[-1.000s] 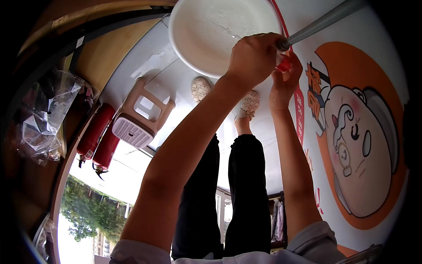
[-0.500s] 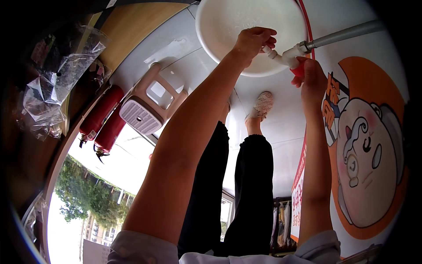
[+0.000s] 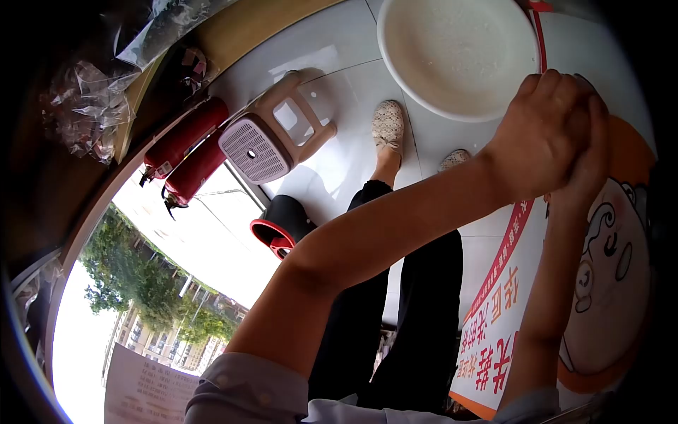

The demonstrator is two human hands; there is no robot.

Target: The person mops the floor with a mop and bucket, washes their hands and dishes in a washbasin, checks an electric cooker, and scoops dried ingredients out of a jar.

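Note:
At the right, my left hand (image 3: 540,138) is closed in a fist, its fingers curled away from the camera. My right hand (image 3: 592,152) presses against it from the right, fingers bent behind it. Whatever lies between or under the two hands is hidden; the grey pipe and white fitting cannot be made out. Just left of and above the hands, a round white basin (image 3: 459,60) rests on the tiled floor, its inside wet-looking with small pale specks.
A beige plastic stool (image 3: 256,148) lies left of the feet, beside two red fire extinguishers (image 3: 187,131). A black bin with red rim (image 3: 282,222) stands below it. Clear plastic wrapping (image 3: 88,106) hangs at the upper left. A banner (image 3: 487,332) and cartoon wall picture (image 3: 611,283) are at the right.
The view has shifted, moving basin and hands rightward in it. My hands, apart half a second ago around the white fitting and its red part, now overlap. The black bin has come into view.

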